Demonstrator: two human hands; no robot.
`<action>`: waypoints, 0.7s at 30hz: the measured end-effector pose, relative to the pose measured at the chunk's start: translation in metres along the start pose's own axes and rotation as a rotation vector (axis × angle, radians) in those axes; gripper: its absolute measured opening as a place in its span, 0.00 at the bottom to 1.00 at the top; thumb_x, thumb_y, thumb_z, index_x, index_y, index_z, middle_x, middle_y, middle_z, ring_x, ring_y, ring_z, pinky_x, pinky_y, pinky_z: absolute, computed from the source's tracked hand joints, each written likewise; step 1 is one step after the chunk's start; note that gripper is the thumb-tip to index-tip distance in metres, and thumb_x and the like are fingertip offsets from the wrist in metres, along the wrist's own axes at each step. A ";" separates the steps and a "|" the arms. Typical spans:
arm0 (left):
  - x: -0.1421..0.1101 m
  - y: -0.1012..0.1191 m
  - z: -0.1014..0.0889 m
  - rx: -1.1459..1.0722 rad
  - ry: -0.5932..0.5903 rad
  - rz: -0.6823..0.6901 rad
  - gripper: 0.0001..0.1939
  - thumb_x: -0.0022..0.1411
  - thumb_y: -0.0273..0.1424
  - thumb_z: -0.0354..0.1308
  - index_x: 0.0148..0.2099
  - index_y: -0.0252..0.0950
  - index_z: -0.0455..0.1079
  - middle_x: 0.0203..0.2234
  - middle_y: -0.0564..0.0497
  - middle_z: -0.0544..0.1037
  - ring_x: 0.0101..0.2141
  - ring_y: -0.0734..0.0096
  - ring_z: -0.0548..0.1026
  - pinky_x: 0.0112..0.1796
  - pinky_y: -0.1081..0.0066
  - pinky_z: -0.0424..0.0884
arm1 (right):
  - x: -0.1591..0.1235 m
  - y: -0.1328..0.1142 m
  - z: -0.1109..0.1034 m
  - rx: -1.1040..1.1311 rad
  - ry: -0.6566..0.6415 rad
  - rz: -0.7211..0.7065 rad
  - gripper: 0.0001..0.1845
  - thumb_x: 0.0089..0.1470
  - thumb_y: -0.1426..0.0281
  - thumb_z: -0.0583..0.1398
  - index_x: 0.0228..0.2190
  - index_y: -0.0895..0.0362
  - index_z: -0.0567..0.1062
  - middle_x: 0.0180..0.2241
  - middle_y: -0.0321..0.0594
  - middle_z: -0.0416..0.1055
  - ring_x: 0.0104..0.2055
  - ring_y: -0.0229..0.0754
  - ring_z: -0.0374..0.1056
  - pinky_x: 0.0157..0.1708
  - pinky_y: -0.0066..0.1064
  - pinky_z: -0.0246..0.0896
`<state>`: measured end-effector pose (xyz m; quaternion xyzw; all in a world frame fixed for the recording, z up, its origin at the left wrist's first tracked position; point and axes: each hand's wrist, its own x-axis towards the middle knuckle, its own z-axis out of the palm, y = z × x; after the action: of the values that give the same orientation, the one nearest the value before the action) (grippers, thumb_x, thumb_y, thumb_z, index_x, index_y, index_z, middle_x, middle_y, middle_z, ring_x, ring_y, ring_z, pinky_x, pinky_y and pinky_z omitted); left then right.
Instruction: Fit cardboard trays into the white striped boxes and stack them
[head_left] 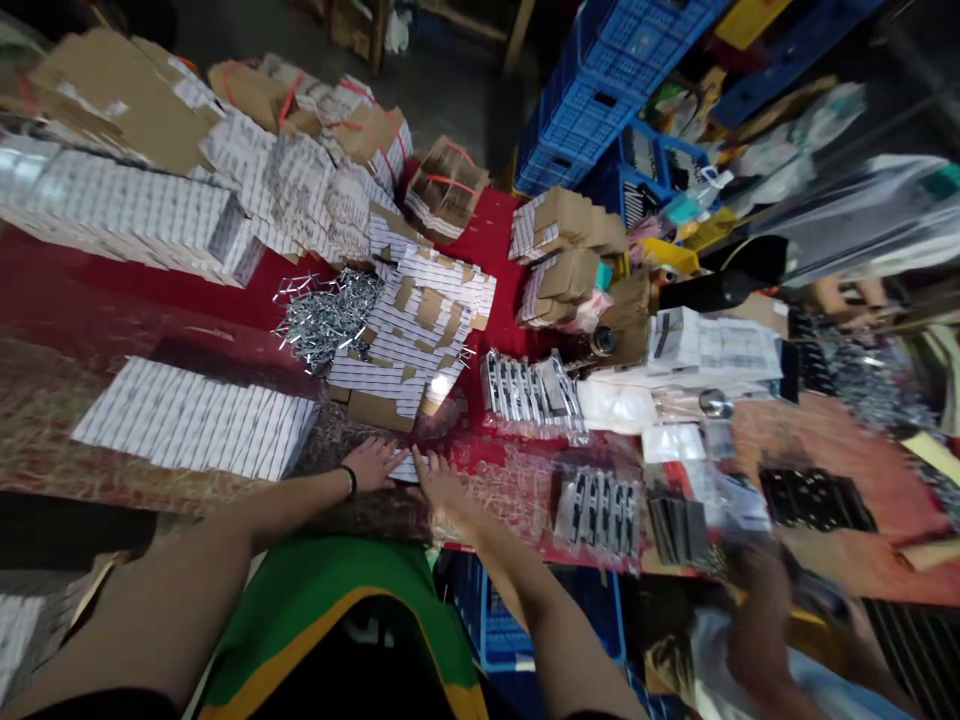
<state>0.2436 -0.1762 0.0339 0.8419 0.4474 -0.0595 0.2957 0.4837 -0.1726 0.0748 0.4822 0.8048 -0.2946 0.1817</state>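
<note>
white printed card touching the left hand and right hand, open and close together

Banded stacks of striped white card packs are piling up along the far side of a red-covered table, with red strapping binding several bundles. A heap of silver metal clips is lying beside a spread of card sheets backed with brown cardboard. Clear plastic packs of metal hardware are sitting toward the right. Blue plastic crates are standing stacked beyond the table, while a co-worker's blurred hand is working at lower right.
</note>
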 end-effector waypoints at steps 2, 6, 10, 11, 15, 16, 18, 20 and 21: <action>-0.001 0.011 0.005 0.008 0.035 -0.035 0.47 0.63 0.46 0.67 0.78 0.40 0.57 0.74 0.31 0.60 0.72 0.31 0.58 0.68 0.38 0.50 | -0.003 -0.006 0.002 -0.045 0.017 0.020 0.54 0.62 0.45 0.64 0.77 0.54 0.52 0.73 0.68 0.54 0.69 0.72 0.60 0.67 0.64 0.54; 0.013 0.026 -0.007 -0.031 -0.030 -0.059 0.43 0.58 0.36 0.71 0.74 0.41 0.64 0.68 0.31 0.68 0.65 0.33 0.68 0.63 0.41 0.61 | 0.012 -0.006 -0.020 0.136 0.088 0.149 0.40 0.60 0.43 0.65 0.66 0.47 0.71 0.64 0.57 0.71 0.66 0.67 0.64 0.67 0.65 0.51; -0.007 0.017 -0.027 -0.092 -0.002 -0.169 0.29 0.62 0.36 0.67 0.65 0.40 0.73 0.53 0.35 0.78 0.49 0.45 0.78 0.52 0.52 0.71 | 0.063 -0.005 -0.067 0.296 0.281 0.340 0.30 0.71 0.49 0.54 0.58 0.57 0.76 0.56 0.58 0.76 0.60 0.59 0.71 0.61 0.52 0.63; -0.023 0.010 -0.029 -0.119 0.044 -0.226 0.26 0.64 0.38 0.65 0.62 0.39 0.74 0.50 0.36 0.79 0.48 0.46 0.78 0.52 0.52 0.71 | 0.078 -0.010 -0.075 0.315 0.313 0.360 0.33 0.71 0.49 0.53 0.62 0.61 0.72 0.57 0.62 0.74 0.59 0.58 0.71 0.59 0.48 0.65; -0.091 -0.022 -0.030 -0.208 0.362 -0.639 0.19 0.66 0.42 0.61 0.50 0.33 0.77 0.46 0.32 0.77 0.54 0.40 0.73 0.59 0.47 0.67 | 0.127 -0.045 -0.088 0.394 0.341 0.395 0.60 0.58 0.47 0.66 0.73 0.71 0.49 0.65 0.78 0.63 0.61 0.65 0.71 0.56 0.47 0.67; -0.103 -0.029 -0.030 -0.205 0.420 -0.759 0.20 0.65 0.42 0.62 0.50 0.31 0.76 0.48 0.29 0.75 0.56 0.36 0.72 0.60 0.44 0.65 | 0.134 -0.052 -0.089 0.405 0.331 0.402 0.64 0.57 0.49 0.68 0.74 0.71 0.45 0.65 0.80 0.62 0.61 0.66 0.71 0.56 0.49 0.67; -0.112 -0.041 -0.033 -0.186 0.516 -0.919 0.24 0.61 0.40 0.65 0.53 0.27 0.73 0.56 0.25 0.71 0.64 0.27 0.65 0.64 0.37 0.58 | 0.141 -0.058 -0.092 0.417 0.305 0.407 0.63 0.57 0.55 0.69 0.75 0.70 0.41 0.63 0.77 0.65 0.60 0.65 0.73 0.57 0.49 0.67; -0.104 -0.049 -0.039 -0.192 0.634 -0.953 0.31 0.59 0.37 0.67 0.60 0.26 0.68 0.65 0.23 0.64 0.70 0.24 0.54 0.68 0.32 0.48 | 0.137 -0.051 -0.097 0.446 0.281 0.403 0.61 0.57 0.60 0.68 0.75 0.70 0.40 0.59 0.72 0.71 0.58 0.64 0.74 0.57 0.49 0.67; -0.094 -0.051 -0.044 -0.223 0.708 -0.929 0.36 0.58 0.37 0.68 0.64 0.25 0.64 0.69 0.22 0.59 0.73 0.25 0.49 0.70 0.32 0.44 | 0.130 -0.044 -0.101 0.466 0.273 0.399 0.59 0.57 0.62 0.67 0.74 0.70 0.42 0.57 0.69 0.74 0.58 0.63 0.75 0.57 0.49 0.68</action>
<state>0.1407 -0.1977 0.0816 0.4907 0.8438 0.1489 0.1582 0.3829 -0.0361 0.0894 0.6938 0.6224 -0.3621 0.0109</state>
